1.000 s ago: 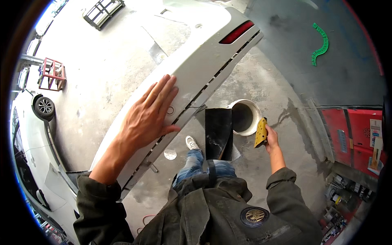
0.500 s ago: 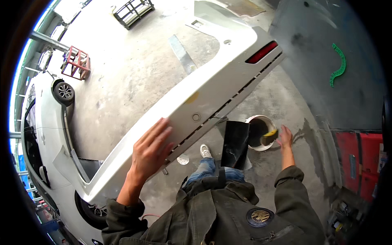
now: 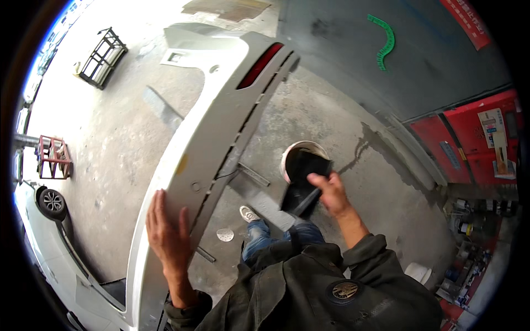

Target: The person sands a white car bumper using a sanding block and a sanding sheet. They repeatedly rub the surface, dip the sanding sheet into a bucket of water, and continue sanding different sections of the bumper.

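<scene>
A white car bumper (image 3: 215, 138) with a red reflector (image 3: 260, 65) runs diagonally across the left half of the view. My left hand (image 3: 167, 234) lies on its near part, fingers stretched out and holding nothing. A yellowish patch (image 3: 183, 164) marks the bumper just beyond those fingertips. To the right, my right hand (image 3: 331, 194), slightly blurred, grips a thin black sheet (image 3: 302, 179) that looks like sandpaper. This sheet partly covers a white bucket (image 3: 286, 160) on the floor. The bucket's contents are mostly hidden.
A grey metal stand (image 3: 265, 201) is under the bumper. A white perforated disc (image 3: 225, 235) lies on the concrete. Red cabinets (image 3: 480, 129) and a grey panel with a green curved strip (image 3: 386, 41) line the right. A car (image 3: 41, 243) stands left, a red rack (image 3: 53, 157) beyond.
My right hand has moved from beside the bucket and the yellow sponge onto the black sheet. The sponge is out of sight. My view has turned right; my left hand stays on the bumper.
</scene>
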Demonstrator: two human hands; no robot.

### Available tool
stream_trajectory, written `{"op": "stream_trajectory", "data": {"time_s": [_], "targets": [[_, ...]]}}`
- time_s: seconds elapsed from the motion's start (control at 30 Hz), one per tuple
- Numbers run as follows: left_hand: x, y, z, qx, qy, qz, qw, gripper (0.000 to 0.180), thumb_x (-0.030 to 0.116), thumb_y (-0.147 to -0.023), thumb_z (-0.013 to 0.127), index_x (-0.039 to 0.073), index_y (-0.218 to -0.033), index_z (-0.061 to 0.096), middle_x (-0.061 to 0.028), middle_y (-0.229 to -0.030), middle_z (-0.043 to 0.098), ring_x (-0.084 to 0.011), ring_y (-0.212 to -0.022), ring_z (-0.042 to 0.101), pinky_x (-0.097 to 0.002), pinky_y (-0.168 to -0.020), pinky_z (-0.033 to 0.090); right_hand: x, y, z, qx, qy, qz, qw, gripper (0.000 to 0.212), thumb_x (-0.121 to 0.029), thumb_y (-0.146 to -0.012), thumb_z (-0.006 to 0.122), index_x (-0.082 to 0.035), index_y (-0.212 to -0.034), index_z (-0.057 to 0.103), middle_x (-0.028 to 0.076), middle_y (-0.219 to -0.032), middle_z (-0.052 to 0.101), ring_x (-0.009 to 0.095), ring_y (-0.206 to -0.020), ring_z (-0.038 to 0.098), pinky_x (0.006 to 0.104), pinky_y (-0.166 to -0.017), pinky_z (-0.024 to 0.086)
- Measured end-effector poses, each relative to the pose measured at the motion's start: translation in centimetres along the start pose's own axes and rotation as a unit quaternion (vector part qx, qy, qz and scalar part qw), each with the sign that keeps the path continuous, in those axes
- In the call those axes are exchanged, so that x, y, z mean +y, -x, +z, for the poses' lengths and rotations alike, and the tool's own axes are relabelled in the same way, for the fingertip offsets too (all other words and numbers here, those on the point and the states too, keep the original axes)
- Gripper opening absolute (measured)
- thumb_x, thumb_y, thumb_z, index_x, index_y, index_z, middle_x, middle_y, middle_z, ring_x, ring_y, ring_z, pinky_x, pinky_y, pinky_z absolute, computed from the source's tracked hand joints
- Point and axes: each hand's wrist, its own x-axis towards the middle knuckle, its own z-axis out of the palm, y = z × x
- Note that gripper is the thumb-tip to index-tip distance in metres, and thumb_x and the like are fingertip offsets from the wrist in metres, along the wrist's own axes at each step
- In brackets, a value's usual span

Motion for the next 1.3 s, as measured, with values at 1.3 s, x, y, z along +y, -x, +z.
{"op": "stream_trajectory", "data": {"time_s": [1.3], "targets": [[-7.0, -14.0, 3.9, 0.069, -0.287, -0.093, 0.951, 0.047, 0.036, -0.114, 0.037, 0.0, -0.125, 0.065, -0.0171, -0.114, 0.068, -0.0301, -0.105, 0.065, -0.0431, -0.096, 0.049, 72.6, -44.2, -44.9, 0.095, 0.165, 0.323, 0.927, 0.041, -0.027, -0.092, 0.07, -0.004, -0.126, 0.066, 0.017, -0.118, 0.07, 0.035, -0.103, 0.069, 0.0477, -0.085, 0.059]]}}
